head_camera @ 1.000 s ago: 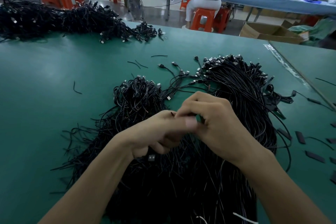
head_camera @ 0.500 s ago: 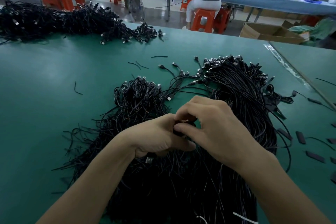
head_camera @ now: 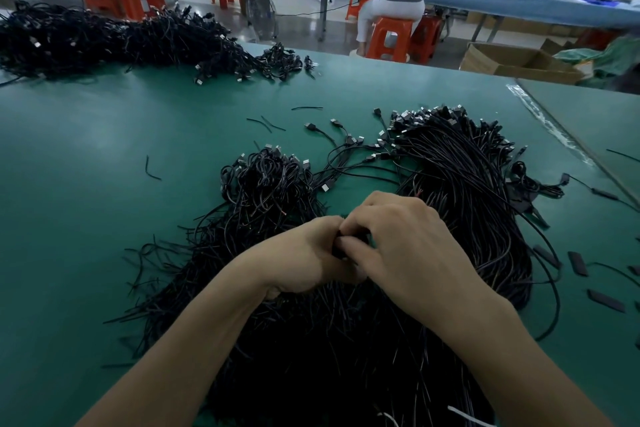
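Note:
A big heap of black USB cables (head_camera: 460, 204) covers the green table (head_camera: 86, 218) in front of me, plug ends pointing away. A smaller tangled bunch (head_camera: 266, 180) lies left of it. My left hand (head_camera: 304, 258) and my right hand (head_camera: 408, 246) meet above the heap, fingers curled. Between their fingertips they pinch a small black piece (head_camera: 341, 248) of cable; most of it is hidden by the fingers.
A long pile of black cables (head_camera: 121, 38) lies at the table's far left. Flat black pieces (head_camera: 577, 263) are scattered at the right edge. Loose wire scraps (head_camera: 152, 168) dot the table. A person sits on an orange stool (head_camera: 389, 38) beyond; a cardboard box (head_camera: 516, 62) stands nearby.
My hands stay joined over the heap. The fingers have shifted slightly on the black piece, and the right thumb now lies across it.

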{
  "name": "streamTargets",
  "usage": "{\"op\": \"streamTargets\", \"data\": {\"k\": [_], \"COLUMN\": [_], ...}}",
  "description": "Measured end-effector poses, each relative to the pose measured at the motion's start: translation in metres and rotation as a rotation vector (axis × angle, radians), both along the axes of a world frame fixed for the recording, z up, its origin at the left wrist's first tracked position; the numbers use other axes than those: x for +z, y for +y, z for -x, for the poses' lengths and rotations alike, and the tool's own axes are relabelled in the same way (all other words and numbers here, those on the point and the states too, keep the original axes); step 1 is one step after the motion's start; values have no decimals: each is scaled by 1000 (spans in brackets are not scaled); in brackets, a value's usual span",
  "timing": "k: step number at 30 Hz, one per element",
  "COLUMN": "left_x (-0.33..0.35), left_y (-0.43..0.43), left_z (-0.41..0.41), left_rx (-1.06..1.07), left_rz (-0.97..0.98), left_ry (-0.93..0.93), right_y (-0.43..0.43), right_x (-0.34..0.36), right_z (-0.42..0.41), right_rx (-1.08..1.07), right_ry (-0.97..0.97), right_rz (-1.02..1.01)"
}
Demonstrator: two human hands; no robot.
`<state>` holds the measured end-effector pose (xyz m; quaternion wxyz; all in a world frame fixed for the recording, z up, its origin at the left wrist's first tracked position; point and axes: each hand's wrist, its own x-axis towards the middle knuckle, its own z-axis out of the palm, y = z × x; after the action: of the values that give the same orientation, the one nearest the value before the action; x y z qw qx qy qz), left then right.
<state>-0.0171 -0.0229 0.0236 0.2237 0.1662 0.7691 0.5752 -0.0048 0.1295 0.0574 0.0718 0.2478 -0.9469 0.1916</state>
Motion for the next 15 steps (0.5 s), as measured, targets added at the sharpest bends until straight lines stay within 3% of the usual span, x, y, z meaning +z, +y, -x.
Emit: {"op": "streamTargets", "data": {"k": [8,15], "left_x": [1,1], "left_y": [-1,-1], "left_z": [1,-1], "left_rx": [-3,122], "left_rz": [-39,-575], "left_ry": [-46,-436], "right_y": [4,8], "right_x": [-2,-5], "right_z": [2,8], "right_rx": [15,15], "right_ry": [-26,183], "right_rz": [103,156]}}
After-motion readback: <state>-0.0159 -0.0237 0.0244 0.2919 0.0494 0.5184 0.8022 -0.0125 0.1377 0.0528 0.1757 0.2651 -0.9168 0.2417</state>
